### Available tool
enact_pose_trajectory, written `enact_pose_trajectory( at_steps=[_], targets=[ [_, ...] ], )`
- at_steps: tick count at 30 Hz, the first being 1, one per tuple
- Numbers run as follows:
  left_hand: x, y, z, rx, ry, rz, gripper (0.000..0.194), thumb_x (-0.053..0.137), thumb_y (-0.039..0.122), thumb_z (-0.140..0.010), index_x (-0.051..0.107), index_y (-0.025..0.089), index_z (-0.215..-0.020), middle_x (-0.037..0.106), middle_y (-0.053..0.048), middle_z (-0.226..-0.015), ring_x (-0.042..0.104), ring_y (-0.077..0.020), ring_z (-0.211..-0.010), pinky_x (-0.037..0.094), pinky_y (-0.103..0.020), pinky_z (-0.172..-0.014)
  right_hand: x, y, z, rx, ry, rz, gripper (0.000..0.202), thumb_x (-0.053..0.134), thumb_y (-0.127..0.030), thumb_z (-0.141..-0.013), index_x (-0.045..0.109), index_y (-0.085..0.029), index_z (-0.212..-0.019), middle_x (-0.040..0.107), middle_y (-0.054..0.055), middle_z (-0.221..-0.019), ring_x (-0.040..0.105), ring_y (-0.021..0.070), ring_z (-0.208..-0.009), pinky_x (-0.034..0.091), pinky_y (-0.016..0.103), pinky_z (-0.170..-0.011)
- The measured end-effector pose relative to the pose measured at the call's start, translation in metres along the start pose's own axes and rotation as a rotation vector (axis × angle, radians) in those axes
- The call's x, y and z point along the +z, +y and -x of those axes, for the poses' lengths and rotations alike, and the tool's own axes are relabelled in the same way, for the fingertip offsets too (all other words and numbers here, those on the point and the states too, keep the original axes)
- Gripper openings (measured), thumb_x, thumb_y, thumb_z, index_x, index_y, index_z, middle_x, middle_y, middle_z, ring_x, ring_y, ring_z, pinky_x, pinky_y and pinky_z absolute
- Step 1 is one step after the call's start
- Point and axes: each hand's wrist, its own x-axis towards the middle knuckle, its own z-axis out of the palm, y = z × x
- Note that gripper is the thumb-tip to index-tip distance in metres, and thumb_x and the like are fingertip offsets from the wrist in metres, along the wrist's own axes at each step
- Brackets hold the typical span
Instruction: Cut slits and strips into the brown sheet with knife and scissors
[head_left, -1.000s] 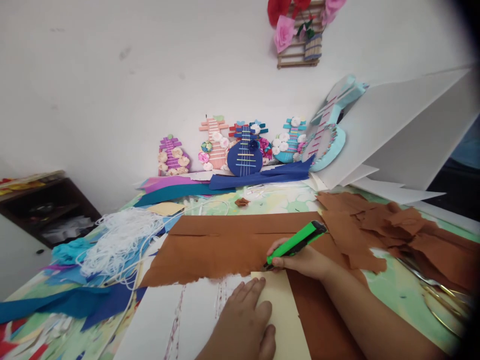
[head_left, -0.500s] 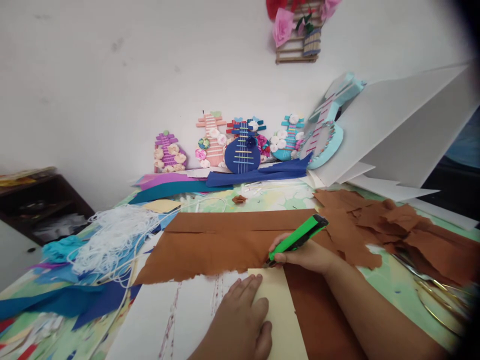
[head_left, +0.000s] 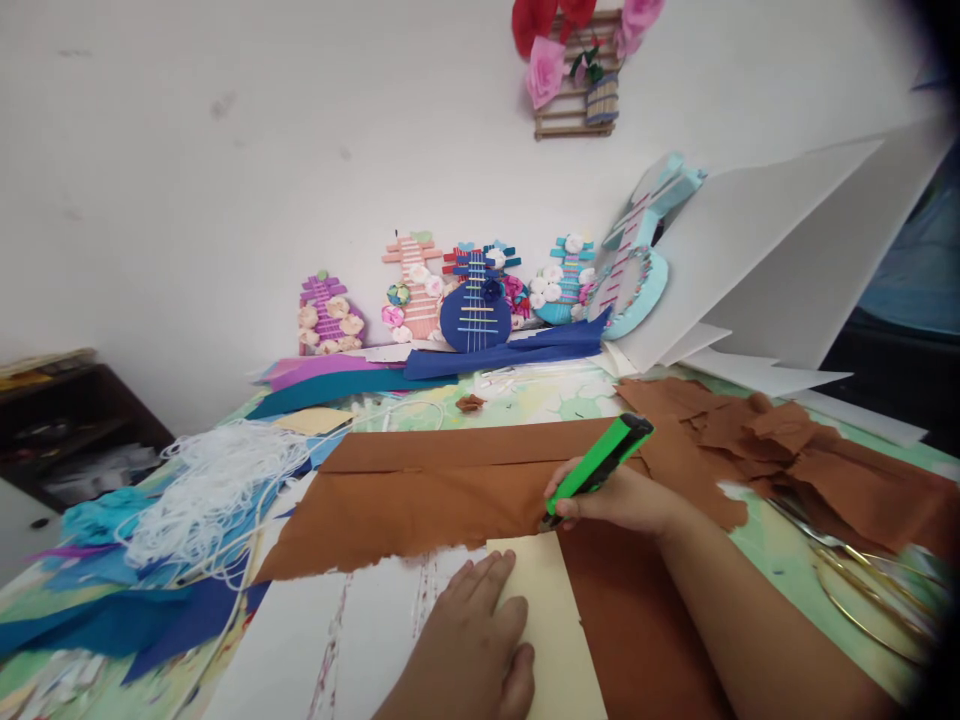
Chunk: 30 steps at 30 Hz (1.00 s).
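Note:
My right hand (head_left: 611, 497) is closed around a green and black utility knife (head_left: 596, 465). The knife's tip rests at the top right corner of a cream card strip (head_left: 559, 610), where brown paper (head_left: 420, 495) lies. My left hand (head_left: 476, 630) lies flat with its fingers stretched over the left side of the cream strip and the white board (head_left: 289, 625) beside it. Brown paper spreads beyond the board and also along the right side of the strip. The board carries streaky, rough lines.
White cord (head_left: 214, 490) lies heaped at the left by blue paper. Torn brown paper (head_left: 840, 460) and gold-handled scissors (head_left: 862, 590) are at the right. Several decorated lute shapes (head_left: 476, 315) lean on the wall, near grey-white boards (head_left: 735, 250).
The knife tip has shifted slightly right along the strip's top edge, and the knife is tilted more upright. My left hand stays pressed down. The camera view has moved a little.

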Motion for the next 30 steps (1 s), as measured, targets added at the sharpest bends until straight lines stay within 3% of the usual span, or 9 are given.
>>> enact_pose_trajectory(
  at_steps=[5,21,26,30],
  targets=[
    [0.001,0.0,0.0,-0.003,-0.002,-0.01,0.016,0.05,0.025,-0.074,0.058,0.017,-0.085,0.043,-0.013,-0.126,0.042,-0.0294,-0.111,0.033,-0.044,-0.093,-0.002,0.0,0.001,0.079,0.017,-0.029,0.027,0.068,-0.032,-0.061,0.059,-0.015,-0.08,0.064,0.003,-0.072,0.06,0.0146,-0.062,0.05,0.028,-0.061],
    [0.003,0.0,0.002,0.004,0.054,-0.031,0.02,0.049,0.025,-0.074,0.059,0.017,-0.09,0.045,-0.012,-0.125,0.044,-0.0273,-0.111,0.034,-0.042,-0.093,-0.004,0.004,0.0,0.071,0.027,-0.002,0.029,0.066,-0.036,-0.063,0.055,-0.015,-0.08,0.062,0.002,-0.069,0.06,0.0128,-0.058,0.051,0.027,-0.058],
    [-0.013,0.009,-0.002,-0.01,-0.086,-0.072,0.045,0.044,0.021,-0.075,0.047,0.017,-0.12,0.04,-0.015,-0.127,0.039,-0.0286,-0.114,0.035,-0.045,-0.09,0.001,-0.007,0.001,-0.074,0.228,-0.02,0.026,0.061,-0.038,-0.067,0.052,-0.016,-0.077,0.06,0.001,-0.067,0.056,0.0116,-0.053,0.044,0.022,-0.045],
    [-0.035,0.023,-0.013,-0.056,-0.272,-0.113,0.043,0.043,0.021,-0.077,0.048,0.017,-0.12,0.04,-0.015,-0.127,0.04,-0.0304,-0.113,0.034,-0.049,-0.089,0.01,-0.022,0.009,-0.14,0.375,0.069,0.022,0.056,-0.037,-0.071,0.052,-0.018,-0.08,0.059,0.001,-0.068,0.05,0.0095,-0.049,0.039,0.022,-0.044]
  ],
)
